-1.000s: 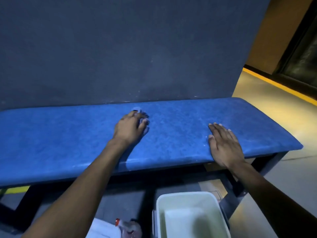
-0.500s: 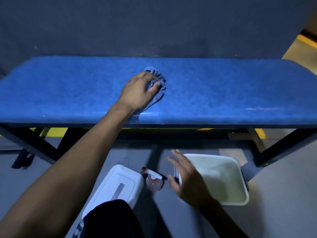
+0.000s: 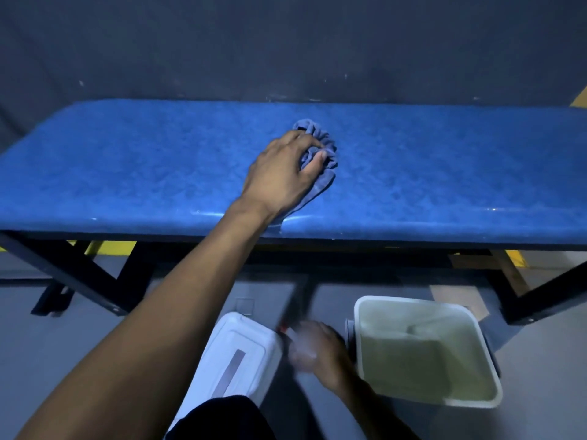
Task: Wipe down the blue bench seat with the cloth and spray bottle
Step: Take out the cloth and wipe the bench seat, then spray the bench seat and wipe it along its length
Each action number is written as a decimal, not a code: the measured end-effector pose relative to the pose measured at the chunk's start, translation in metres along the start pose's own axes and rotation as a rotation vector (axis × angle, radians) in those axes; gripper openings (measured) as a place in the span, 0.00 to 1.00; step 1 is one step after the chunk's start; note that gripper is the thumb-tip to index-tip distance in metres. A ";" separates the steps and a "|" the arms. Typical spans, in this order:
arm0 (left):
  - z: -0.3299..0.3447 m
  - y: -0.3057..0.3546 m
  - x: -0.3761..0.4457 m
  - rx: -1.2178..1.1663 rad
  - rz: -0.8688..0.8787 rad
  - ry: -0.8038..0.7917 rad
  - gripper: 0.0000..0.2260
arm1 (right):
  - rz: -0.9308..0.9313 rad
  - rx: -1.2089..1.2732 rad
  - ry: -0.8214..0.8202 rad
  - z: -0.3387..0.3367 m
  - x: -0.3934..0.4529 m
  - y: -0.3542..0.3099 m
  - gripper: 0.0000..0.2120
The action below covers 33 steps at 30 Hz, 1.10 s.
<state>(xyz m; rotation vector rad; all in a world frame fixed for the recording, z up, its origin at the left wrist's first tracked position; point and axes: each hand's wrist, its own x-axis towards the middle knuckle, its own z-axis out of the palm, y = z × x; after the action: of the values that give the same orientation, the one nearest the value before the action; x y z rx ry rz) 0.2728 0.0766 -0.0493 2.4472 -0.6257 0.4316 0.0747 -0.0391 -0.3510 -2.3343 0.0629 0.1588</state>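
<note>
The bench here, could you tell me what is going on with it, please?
A person is cleaning the blue bench seat. The left hand presses a bunched cloth onto the middle of the seat. The right hand is down at the floor, blurred, at the spray bottle that stands between a white container and a pale bin. Whether it has gripped the bottle cannot be told.

Motion blur smears the right hand [image 3: 317, 350], hiding the spray bottle [image 3: 287, 331] beneath.
</note>
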 end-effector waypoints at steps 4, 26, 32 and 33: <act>0.002 -0.001 0.000 0.002 -0.003 -0.005 0.15 | -0.050 -0.221 -0.102 0.013 -0.006 -0.005 0.42; 0.006 -0.003 -0.002 -0.015 -0.037 -0.005 0.15 | -0.133 0.140 0.146 -0.124 -0.038 -0.088 0.19; 0.000 0.000 -0.004 -0.031 -0.051 -0.026 0.15 | -0.031 0.481 0.209 -0.282 -0.057 -0.189 0.16; -0.001 0.001 -0.004 -0.027 -0.054 -0.032 0.15 | -0.020 0.416 0.171 -0.301 -0.052 -0.201 0.15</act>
<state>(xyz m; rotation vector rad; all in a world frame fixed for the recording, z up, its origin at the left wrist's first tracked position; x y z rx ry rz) 0.2686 0.0780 -0.0494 2.4436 -0.5731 0.3614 0.0705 -0.1161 0.0059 -1.9269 0.1429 -0.0610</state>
